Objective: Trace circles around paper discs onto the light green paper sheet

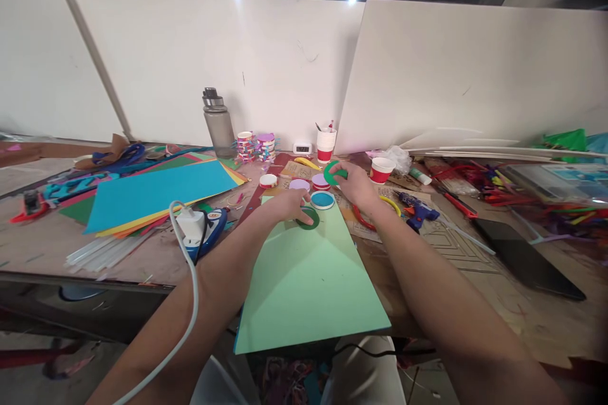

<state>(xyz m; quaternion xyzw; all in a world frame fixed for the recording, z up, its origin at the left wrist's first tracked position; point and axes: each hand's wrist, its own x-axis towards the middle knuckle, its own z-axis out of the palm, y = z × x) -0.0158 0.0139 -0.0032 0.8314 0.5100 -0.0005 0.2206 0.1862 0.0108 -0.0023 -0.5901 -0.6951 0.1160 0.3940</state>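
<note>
My right hand [354, 183] pinches a bright green paper disc [332, 175], raised above the round pieces at the far end of the green sheet. My left hand [291, 206] grips a dark green disc [308, 220] low over the light green sheet [316, 278], its thumb lying across the disc. Between the hands lies a round piece with a blue top and white rim [322, 200]. Just behind are two purple-topped rounds [299, 185], the nearer partly hidden by my left hand, and a white-topped round [268, 181].
Left: coloured sheets [156, 193], glue sticks [102, 253] and a power strip [213, 228] with a white cable over my forearm. Back: a bottle [219, 126], stacked rounds [266, 147], paper cups [326, 145]. Right: a glue gun [418, 210], a cutter [460, 204], a phone [527, 259].
</note>
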